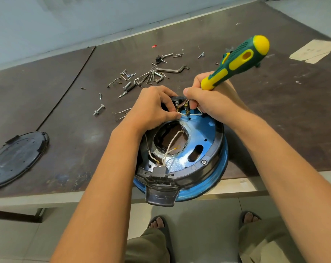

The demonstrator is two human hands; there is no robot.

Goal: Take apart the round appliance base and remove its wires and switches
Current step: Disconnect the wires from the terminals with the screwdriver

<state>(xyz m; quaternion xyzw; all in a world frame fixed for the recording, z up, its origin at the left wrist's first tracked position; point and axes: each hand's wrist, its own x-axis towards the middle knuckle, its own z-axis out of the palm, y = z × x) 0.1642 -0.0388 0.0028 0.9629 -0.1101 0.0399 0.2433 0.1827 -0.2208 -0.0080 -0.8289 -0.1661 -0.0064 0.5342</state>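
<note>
Your right hand (pixel 214 103) is clenched round the green-and-yellow screwdriver (pixel 236 61), whose handle tilts up and away to the right. Your left hand (pixel 153 108) pinches a white wire (pixel 182 114) at the switch block (pixel 179 103) on the far rim of the round appliance base (pixel 206 147). That base sits at the near edge of the table (pixel 274 120), its black tab hanging past the edge. Screws and hex keys (pixel 151 76) lie scattered just beyond your hands. A black cover (pixel 18 156) lies well apart on the left, and a paper sheet (pixel 312 51) far off to the right.
</note>
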